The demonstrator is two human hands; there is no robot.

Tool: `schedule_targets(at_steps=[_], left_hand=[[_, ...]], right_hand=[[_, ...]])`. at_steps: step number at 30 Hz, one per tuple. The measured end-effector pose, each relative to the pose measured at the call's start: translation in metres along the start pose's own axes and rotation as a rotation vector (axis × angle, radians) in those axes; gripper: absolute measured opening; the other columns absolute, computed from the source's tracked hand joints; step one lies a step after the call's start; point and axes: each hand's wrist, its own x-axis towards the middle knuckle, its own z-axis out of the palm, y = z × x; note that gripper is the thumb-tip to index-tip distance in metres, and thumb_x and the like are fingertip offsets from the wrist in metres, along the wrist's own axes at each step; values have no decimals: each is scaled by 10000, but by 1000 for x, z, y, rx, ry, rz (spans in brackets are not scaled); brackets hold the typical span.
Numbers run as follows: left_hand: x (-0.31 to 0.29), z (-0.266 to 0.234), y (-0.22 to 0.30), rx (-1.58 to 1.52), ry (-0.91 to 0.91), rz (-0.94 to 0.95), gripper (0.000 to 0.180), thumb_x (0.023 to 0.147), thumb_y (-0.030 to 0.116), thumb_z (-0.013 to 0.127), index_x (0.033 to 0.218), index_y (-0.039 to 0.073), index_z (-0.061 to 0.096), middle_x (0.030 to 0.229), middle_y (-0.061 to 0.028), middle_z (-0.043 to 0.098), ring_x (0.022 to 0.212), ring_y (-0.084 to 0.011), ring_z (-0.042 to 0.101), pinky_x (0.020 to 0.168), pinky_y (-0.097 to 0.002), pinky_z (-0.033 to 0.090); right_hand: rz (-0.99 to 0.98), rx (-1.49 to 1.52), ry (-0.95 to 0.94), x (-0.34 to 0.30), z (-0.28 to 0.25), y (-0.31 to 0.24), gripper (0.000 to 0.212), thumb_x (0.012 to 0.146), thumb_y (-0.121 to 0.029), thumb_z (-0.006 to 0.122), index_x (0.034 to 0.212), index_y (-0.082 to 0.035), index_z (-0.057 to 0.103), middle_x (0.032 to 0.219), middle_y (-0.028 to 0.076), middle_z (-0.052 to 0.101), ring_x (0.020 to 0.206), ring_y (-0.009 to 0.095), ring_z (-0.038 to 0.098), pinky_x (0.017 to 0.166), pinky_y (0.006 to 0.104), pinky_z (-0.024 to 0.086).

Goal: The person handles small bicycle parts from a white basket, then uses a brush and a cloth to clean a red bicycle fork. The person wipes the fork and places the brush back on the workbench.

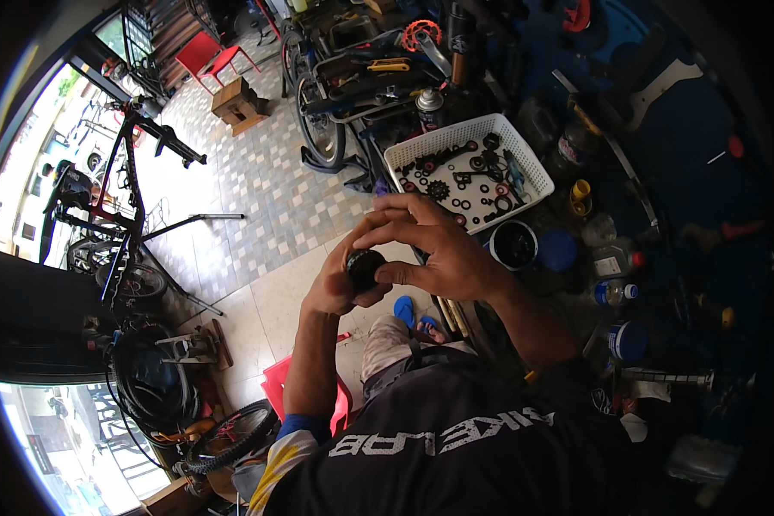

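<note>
A small black round part is held up in front of my chest. My left hand is wrapped round it, with the palm beneath and the thumb along its near side. Over the top curves my right hand, its thumb pressed against the edge of the part and its fingers bent across to the left hand. The fingers hide much of the part, so I cannot tell its exact kind. Just beyond my right hand stands a white plastic basket with small black bike parts, rings and a toothed cog in it.
On the bench right of my hands are a tub of dark stuff, a blue lid, bottles and a spray can. A bike frame on a stand is at the left. A red plastic chair is close to my left arm.
</note>
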Motion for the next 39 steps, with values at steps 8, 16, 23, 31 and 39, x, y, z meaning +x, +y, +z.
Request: schedule_targets(at_steps=[8, 16, 23, 31, 39], left_hand=[[9, -5, -8, 237, 125, 137, 1192, 583, 553, 952, 1484, 1, 401, 1011, -87, 703, 853, -111, 647, 606, -228, 479], [3, 3, -16, 230, 265, 234, 345, 891, 71, 783, 1186, -61, 663, 1083, -115, 701, 875, -133, 653, 640, -254, 552], [-1, 13, -10, 300, 337, 257, 266, 916, 37, 747, 1151, -66, 678, 1034, -115, 713, 864, -132, 654, 655, -259, 555], [8, 16, -18, 273, 390, 259, 223, 936, 40, 721, 1120, -76, 675, 976, -120, 718, 777, -129, 661, 634, -273, 571], [7, 7, -28, -282, 248, 117, 293, 960, 219, 724, 1049, -58, 689, 905, -97, 695, 719, -149, 650, 604, -300, 583]], right_hand=[[211, -117, 191, -11, 1, 6, 415, 819, -252, 861, 1145, -77, 673, 1175, 83, 645, 1167, 217, 609, 976, 370, 482], [407, 607, 232, -23, 2, 21, 380, 910, -165, 791, 1210, 21, 651, 1060, 58, 715, 955, 108, 678, 783, 242, 543], [336, 446, 181, -23, -2, 15, 327, 945, -132, 738, 1217, 23, 645, 1054, 74, 726, 966, 131, 697, 849, 275, 547], [325, 331, 286, -22, 9, 21, 327, 946, -168, 744, 1181, 42, 658, 1016, 100, 733, 931, 144, 712, 789, 290, 576], [101, 556, 155, -25, 13, 55, 595, 890, -121, 792, 1422, -68, 530, 1360, 72, 585, 1222, 172, 586, 1014, 366, 486]])
